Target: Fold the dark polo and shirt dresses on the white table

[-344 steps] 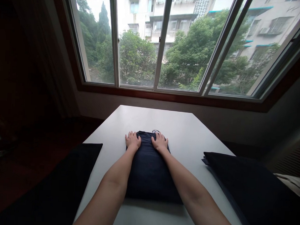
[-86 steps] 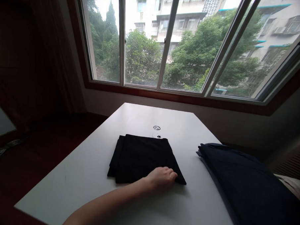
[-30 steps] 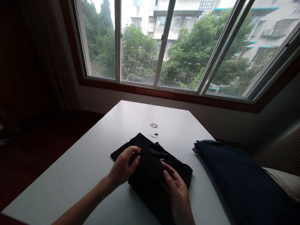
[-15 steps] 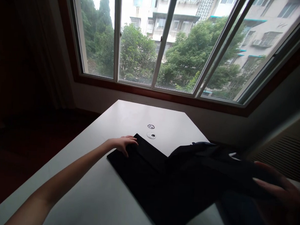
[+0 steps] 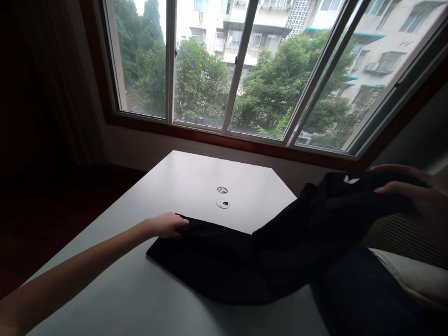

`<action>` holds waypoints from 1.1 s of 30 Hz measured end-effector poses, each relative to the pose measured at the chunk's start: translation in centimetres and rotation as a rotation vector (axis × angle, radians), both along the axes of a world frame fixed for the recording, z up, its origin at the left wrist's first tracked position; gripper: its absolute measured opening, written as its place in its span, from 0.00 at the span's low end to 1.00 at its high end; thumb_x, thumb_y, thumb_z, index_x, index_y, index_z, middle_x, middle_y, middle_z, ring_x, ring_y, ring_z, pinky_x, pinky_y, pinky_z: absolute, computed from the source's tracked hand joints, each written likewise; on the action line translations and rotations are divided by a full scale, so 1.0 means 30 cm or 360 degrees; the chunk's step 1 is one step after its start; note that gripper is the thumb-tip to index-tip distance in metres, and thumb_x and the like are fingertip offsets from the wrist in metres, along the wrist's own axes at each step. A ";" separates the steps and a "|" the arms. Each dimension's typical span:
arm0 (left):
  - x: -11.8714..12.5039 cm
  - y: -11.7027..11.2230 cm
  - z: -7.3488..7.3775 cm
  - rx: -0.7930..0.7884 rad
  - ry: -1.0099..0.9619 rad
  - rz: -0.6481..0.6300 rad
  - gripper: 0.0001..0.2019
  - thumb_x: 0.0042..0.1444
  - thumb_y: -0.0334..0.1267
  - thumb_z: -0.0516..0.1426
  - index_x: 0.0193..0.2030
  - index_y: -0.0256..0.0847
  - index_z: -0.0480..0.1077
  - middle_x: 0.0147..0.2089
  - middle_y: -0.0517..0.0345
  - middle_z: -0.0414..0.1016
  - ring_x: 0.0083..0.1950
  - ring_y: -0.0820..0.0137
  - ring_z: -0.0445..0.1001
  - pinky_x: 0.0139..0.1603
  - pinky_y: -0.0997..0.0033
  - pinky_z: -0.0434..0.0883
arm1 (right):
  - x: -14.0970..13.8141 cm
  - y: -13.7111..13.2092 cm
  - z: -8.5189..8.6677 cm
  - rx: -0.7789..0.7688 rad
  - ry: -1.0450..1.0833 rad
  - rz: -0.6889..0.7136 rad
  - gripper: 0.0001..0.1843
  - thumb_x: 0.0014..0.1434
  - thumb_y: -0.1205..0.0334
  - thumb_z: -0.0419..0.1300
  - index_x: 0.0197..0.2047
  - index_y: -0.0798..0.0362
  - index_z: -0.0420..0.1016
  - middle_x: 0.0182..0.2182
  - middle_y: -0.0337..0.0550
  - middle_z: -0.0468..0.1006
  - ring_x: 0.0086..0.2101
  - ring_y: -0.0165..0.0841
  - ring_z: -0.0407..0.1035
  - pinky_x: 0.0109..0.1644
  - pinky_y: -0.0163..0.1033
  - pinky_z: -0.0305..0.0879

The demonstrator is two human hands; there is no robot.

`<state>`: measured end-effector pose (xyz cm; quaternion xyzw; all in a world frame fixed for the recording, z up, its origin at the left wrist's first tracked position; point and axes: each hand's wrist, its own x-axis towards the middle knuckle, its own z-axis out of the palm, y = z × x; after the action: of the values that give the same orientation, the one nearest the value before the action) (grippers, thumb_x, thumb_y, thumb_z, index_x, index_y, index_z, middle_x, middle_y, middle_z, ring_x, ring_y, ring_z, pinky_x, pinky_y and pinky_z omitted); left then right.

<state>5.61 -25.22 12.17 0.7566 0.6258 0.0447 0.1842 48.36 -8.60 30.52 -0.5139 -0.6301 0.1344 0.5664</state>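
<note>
A black garment, by its long shape a pair of trousers (image 5: 219, 267), stretches across the white table (image 5: 193, 186) between my two hands. My left hand (image 5: 169, 226) pinches its upper edge near the left end; that end's lower corner rests on the table. On the right, my right hand (image 5: 412, 188) grips the opposite end and holds it raised above the tabletop. A small white mark shows on the cloth close to the right hand. The middle of the cloth sags in a curve. Shadow hides part of the right hand.
Two round inserts (image 5: 222, 203) are set in the tabletop. Dark blue cloth (image 5: 370, 303) lies at the lower right, beside a pale padded item (image 5: 419, 275). Beyond the table is a wide window (image 5: 201, 88); a curtain (image 5: 60, 81) hangs to the left.
My left hand has gone from lying spread on the cloth to pinching its edge. My right hand has risen, lifting the right end of the trousers off the dark blue cloth.
</note>
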 end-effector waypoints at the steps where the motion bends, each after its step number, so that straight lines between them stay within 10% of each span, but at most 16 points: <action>1: -0.010 -0.033 0.011 0.0012 0.0016 0.0032 0.04 0.52 0.35 0.58 0.36 0.46 0.70 0.35 0.61 0.73 0.36 0.66 0.70 0.35 0.71 0.63 | -0.001 0.057 0.031 -0.0180 0.0066 0.0228 0.30 0.58 0.52 0.50 0.46 0.73 0.76 0.39 0.59 0.80 0.31 0.30 0.73 0.29 0.46 0.54; 6: -0.047 -0.196 0.133 -0.0104 -0.0025 0.0215 0.06 0.56 0.41 0.55 0.37 0.43 0.67 0.34 0.60 0.71 0.33 0.68 0.68 0.31 0.73 0.61 | -0.096 0.274 0.117 -0.0174 -0.0150 0.0790 0.14 0.43 0.72 0.65 0.37 0.53 0.80 0.30 0.41 0.79 0.27 0.27 0.69 0.30 0.34 0.63; 17: 0.248 -0.421 0.406 -0.0296 -0.0310 -0.0176 0.06 0.57 0.44 0.62 0.35 0.46 0.73 0.34 0.63 0.77 0.36 0.69 0.73 0.34 0.73 0.64 | -0.652 0.451 0.061 0.0320 -0.0766 0.1091 0.25 0.47 0.77 0.59 0.51 0.60 0.72 0.33 0.41 0.74 0.31 0.28 0.64 0.34 0.33 0.61; 24: 0.034 -0.050 0.351 0.0619 -0.0717 0.0241 0.19 0.60 0.48 0.58 0.54 0.44 0.65 0.58 0.51 0.69 0.60 0.61 0.66 0.60 0.59 0.61 | -0.725 0.336 0.084 0.0531 -0.0930 0.1277 0.21 0.50 0.73 0.58 0.49 0.54 0.72 0.39 0.46 0.76 0.36 0.34 0.67 0.43 0.41 0.65; 28: -0.059 0.226 0.236 0.0406 -0.1331 0.0702 0.28 0.49 0.50 0.65 0.52 0.41 0.60 0.60 0.42 0.62 0.64 0.56 0.61 0.59 0.58 0.64 | -0.704 0.293 0.099 0.0508 -0.0838 0.1461 0.18 0.51 0.67 0.60 0.47 0.56 0.74 0.39 0.47 0.76 0.38 0.36 0.68 0.43 0.43 0.66; 33: -0.056 0.402 0.104 0.0468 -0.1290 0.0758 0.32 0.37 0.45 0.70 0.44 0.42 0.57 0.49 0.50 0.65 0.52 0.60 0.66 0.49 0.62 0.67 | -0.650 0.271 0.043 0.0274 -0.0858 0.1694 0.20 0.51 0.59 0.64 0.47 0.58 0.74 0.37 0.44 0.76 0.37 0.33 0.68 0.43 0.41 0.65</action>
<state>3.94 -13.17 15.29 0.5322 0.6465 0.4641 0.2888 28.86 -0.48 31.80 -0.0962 -0.9308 0.2130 0.2810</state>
